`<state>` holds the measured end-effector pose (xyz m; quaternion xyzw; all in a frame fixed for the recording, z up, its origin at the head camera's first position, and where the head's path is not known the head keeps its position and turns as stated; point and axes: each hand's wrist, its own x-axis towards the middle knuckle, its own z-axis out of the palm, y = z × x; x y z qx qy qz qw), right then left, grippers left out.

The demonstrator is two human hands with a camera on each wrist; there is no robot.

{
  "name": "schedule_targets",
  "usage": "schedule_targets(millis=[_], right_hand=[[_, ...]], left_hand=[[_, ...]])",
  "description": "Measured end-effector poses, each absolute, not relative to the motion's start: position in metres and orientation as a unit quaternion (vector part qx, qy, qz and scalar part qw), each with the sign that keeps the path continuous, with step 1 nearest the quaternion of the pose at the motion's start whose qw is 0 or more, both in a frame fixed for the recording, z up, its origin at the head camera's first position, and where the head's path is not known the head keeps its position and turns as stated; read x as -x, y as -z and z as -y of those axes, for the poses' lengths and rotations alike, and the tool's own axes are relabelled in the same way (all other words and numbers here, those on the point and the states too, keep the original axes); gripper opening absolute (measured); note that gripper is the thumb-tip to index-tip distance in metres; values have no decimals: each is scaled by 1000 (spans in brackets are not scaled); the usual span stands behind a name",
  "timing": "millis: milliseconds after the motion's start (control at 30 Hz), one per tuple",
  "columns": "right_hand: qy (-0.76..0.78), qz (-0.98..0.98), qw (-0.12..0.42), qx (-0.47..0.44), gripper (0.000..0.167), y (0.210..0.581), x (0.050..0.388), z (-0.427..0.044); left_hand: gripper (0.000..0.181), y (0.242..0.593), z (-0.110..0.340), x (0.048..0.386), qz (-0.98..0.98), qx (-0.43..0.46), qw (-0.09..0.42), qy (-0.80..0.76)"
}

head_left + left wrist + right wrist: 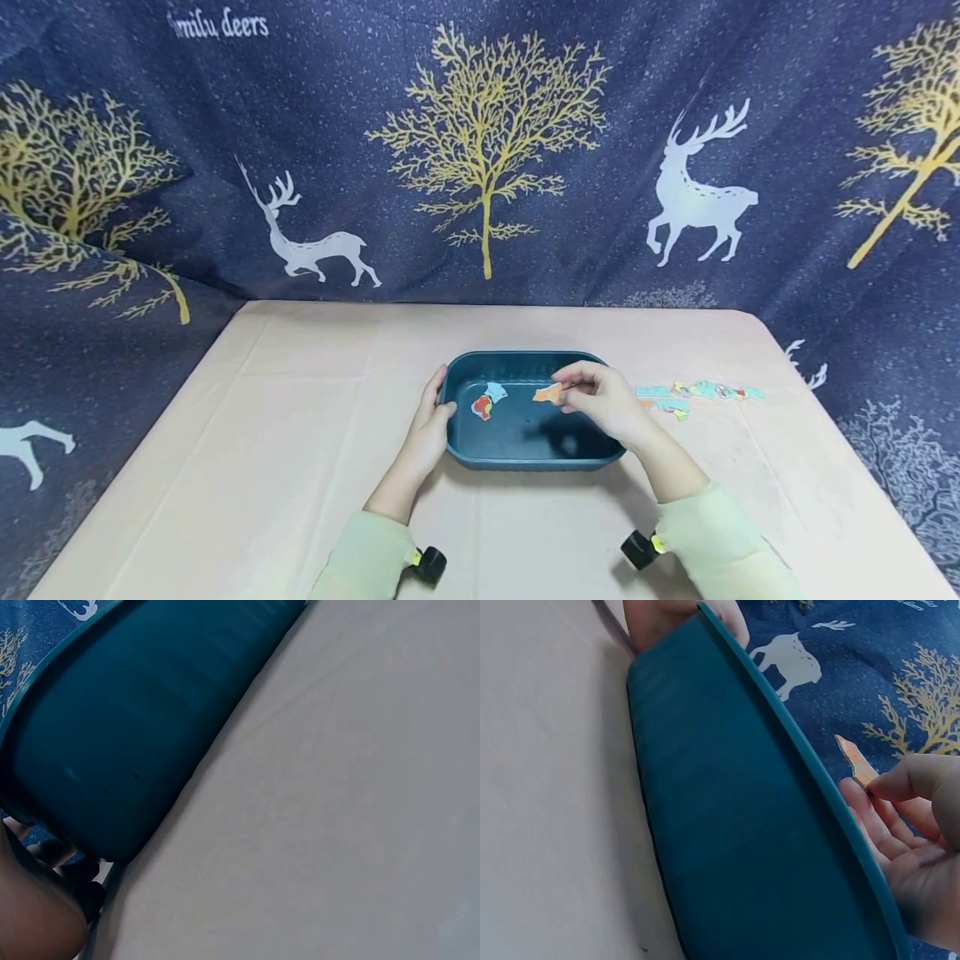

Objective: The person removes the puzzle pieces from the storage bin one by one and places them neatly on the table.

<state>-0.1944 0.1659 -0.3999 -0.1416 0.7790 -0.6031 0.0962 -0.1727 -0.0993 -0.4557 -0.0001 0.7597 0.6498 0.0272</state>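
Observation:
A dark teal plastic basin (525, 460) with rounded corners stands on the table. My left hand (431, 421) grips its left end, thumb over the rim and fingers along the outer wall. Above the basin's right half, my right hand (603, 400) pinches a flat orange puzzle piece (547, 393) between thumb and fingertips. In the right wrist view, that orange piece (856, 763) shows nearly edge-on above the rim. Inside the basin at the left lie a red and yellow puzzle piece (482, 407) and a light blue one (496, 392).
Right of the basin, several joined puzzle pieces (705, 389) form a long strip, with a shorter group (672, 407) just below it. A pale cloth covers the table (300, 467). Behind hangs a navy curtain (562, 250) with deer and trees.

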Motion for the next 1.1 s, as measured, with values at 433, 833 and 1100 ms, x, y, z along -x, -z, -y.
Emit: schedule_targets(millis=[433, 833, 1100], right_hand=[[613, -781, 61, 107, 29, 393, 185, -194], [655, -750, 16, 89, 26, 404, 177, -235], [689, -721, -19, 71, 26, 408, 175, -257]], left_hand=[[57, 455, 100, 173, -759, 4, 27, -651], [57, 457, 100, 173, -761, 4, 29, -649], [57, 457, 100, 174, -761, 8, 30, -648]])
